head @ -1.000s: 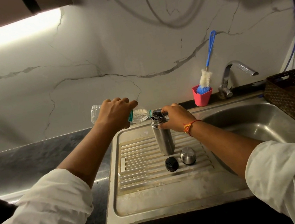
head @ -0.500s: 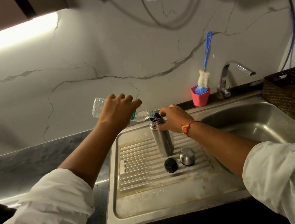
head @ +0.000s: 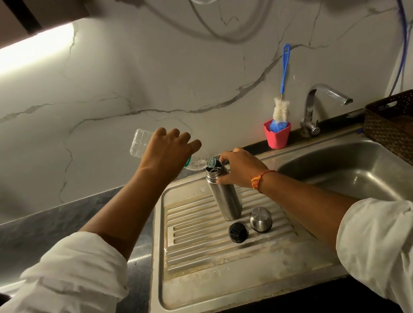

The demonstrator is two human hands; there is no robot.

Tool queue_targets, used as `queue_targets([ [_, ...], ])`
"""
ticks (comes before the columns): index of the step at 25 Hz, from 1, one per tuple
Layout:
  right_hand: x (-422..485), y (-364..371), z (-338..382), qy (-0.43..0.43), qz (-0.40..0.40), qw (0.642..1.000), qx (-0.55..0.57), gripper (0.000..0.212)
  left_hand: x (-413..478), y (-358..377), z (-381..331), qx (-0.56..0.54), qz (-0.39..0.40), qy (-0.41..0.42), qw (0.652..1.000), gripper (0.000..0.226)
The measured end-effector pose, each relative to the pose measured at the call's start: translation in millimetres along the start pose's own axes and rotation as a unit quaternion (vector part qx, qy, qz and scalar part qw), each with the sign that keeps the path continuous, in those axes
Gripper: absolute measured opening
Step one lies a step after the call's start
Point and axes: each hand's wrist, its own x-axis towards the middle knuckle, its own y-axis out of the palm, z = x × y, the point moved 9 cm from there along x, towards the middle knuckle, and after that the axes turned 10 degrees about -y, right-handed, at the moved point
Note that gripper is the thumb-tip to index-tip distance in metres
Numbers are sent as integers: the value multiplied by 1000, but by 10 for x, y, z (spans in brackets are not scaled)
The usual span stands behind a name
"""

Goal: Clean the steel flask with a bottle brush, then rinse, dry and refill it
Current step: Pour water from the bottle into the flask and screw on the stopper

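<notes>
The steel flask (head: 224, 195) stands upright and uncapped on the ribbed drainboard (head: 210, 236). My right hand (head: 240, 169) grips it near the neck. My left hand (head: 170, 153) holds a clear plastic water bottle (head: 139, 145), tilted with its mouth down at the flask's opening. In front of the flask lie its black stopper (head: 237, 232) and steel cap (head: 260, 219). The blue-handled bottle brush (head: 282, 102) stands in a pink cup (head: 278, 137) by the wall.
The sink basin (head: 353, 177) lies to the right with the tap (head: 323, 100) behind it. A dark woven basket (head: 404, 126) sits at the far right edge. Black countertop (head: 27, 230) stretches to the left. Cables hang on the marble wall.
My left hand has raised the bottle's base higher, tilting it more steeply over the flask. The right hand stays on the flask.
</notes>
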Motion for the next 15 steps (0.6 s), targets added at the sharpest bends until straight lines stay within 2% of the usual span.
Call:
queue_targets([
  [6, -3, 0, 12, -3, 3, 1000, 1, 55, 18, 43, -30, 9, -1, 6, 1000, 73],
  [9, -10, 12, 16, -3, 3, 1000, -14, 54, -4, 105, 13, -22, -5, -19, 1000, 74],
  [12, -51, 0, 16, 5, 4, 1000, -12, 58, -104, 232, 72, -112, -1, -84, 990, 75],
  [14, -90, -57, -29, 32, -17, 999, 36, 60, -191, 359, 75, -210, 26, -135, 968, 76],
  [15, -110, -99, -71, 56, -31, 996, 67, 52, -244, 416, 66, -268, 42, -164, 948, 77],
])
